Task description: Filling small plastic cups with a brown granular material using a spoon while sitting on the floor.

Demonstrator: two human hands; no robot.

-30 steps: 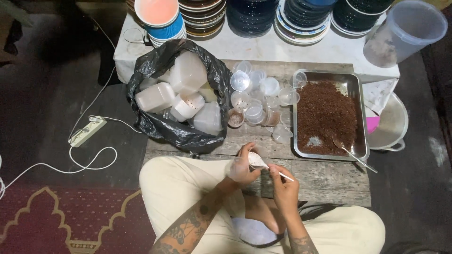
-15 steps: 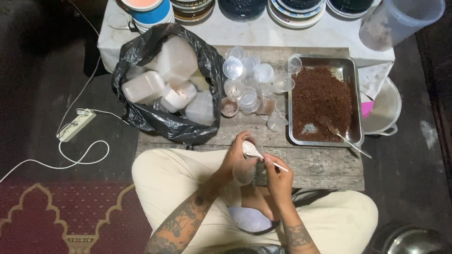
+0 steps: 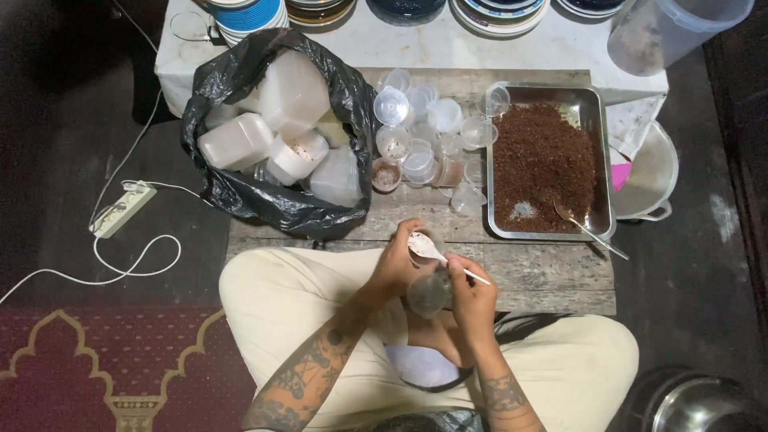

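My left hand (image 3: 398, 260) grips a small clear plastic cup (image 3: 422, 248) above my lap, at the near edge of a low wooden board (image 3: 544, 276). My right hand (image 3: 472, 292) holds a white plastic spoon (image 3: 436, 254) whose bowl rests over that cup. A second small clear container (image 3: 430, 294) sits between my two hands; who holds it is unclear. Beyond them, several empty clear cups (image 3: 432, 136) are clustered on the board. To the right stands a metal tray (image 3: 600, 160) filled with reddish-brown crumbly stuff, with a metal spoon (image 3: 588, 230) lying in its near corner.
A black plastic bag (image 3: 264, 204) full of translucent containers sits at the left of the board. Stacked bowls and plates (image 3: 248, 16) line the far white surface, with a large clear tub (image 3: 664, 32) at right. A power strip (image 3: 120, 210) and cable lie on the floor left.
The view has shifted down a little. My hands have stayed over my lap, the spoon still at the cup, with the second container now showing lower between them.
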